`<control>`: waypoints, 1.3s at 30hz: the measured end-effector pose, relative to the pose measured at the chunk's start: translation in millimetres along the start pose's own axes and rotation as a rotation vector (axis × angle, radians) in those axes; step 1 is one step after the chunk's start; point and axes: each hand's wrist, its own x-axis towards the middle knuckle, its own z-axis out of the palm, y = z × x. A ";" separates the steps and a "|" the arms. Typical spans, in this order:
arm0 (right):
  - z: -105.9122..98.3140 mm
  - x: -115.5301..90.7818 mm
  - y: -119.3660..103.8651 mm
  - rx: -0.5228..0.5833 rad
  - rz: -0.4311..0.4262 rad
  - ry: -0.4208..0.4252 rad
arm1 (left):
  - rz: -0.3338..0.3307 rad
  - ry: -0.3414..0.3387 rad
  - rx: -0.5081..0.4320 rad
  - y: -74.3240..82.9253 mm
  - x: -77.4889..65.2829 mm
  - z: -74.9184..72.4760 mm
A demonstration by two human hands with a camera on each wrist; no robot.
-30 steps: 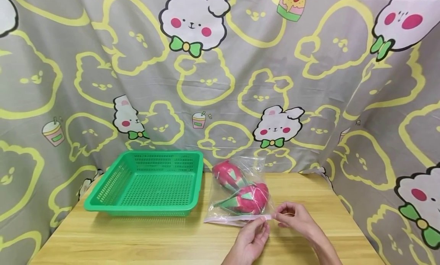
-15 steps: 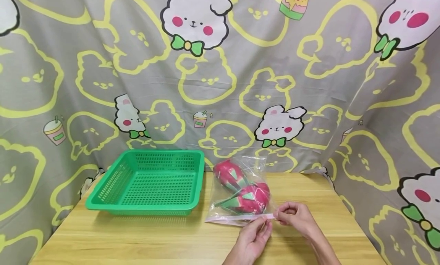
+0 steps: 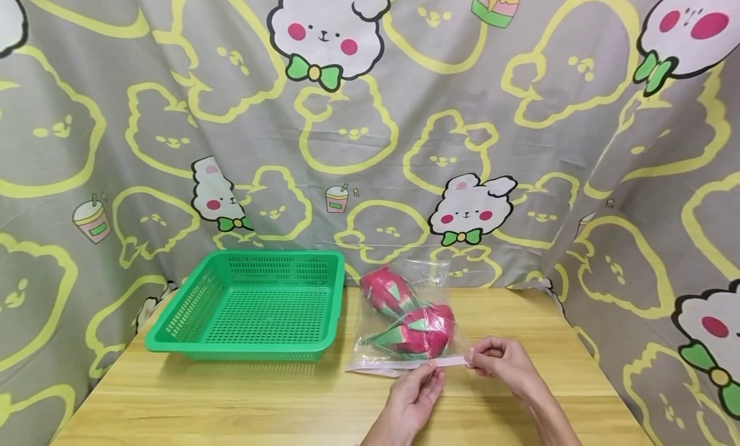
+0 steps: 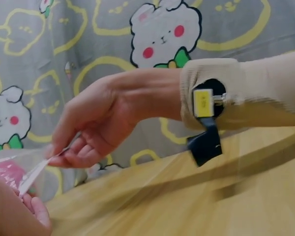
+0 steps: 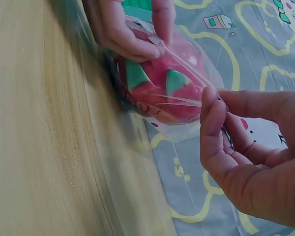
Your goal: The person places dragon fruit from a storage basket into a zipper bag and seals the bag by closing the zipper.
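Observation:
A clear zip bag (image 3: 436, 276) lies on the table with two pink dragon fruits in it, a nearer one (image 3: 436, 324) and a farther one (image 3: 384, 285), both with green scales. Its whitish zip strip (image 3: 453, 362) faces the person. My left hand (image 3: 412, 394) pinches the strip near its middle with thumb and fingers. At the strip's right end, my right hand (image 3: 502, 364) pinches the corner. In the right wrist view the strip runs taut from the left fingertips to the right hand (image 5: 250, 152), and the dragon fruit (image 5: 152, 93) bulges behind it.
A green perforated plastic basket (image 3: 263, 314), with nothing in it, stands to the left of the bag. The wooden table (image 3: 231, 401) ends at a grey curtain (image 3: 370, 144) printed with cartoon animals.
My left hand has slid left along the zip strip, away from the right hand. The right hand still pinches the corner, drawn slightly to the right. Bag, dragon fruits and basket stay put.

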 end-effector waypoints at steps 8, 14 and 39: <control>-4.9 1.6 -0.1 0.004 0.023 0.020 | 0.045 -0.010 -0.064 24.3 8.6 -20.0; -5.0 2.9 2.2 0.020 0.015 -0.001 | 0.038 -0.015 -0.064 31.3 8.4 -22.0; -14.1 5.7 10.7 0.055 0.027 -0.054 | 0.111 0.003 0.010 55.2 18.2 -37.3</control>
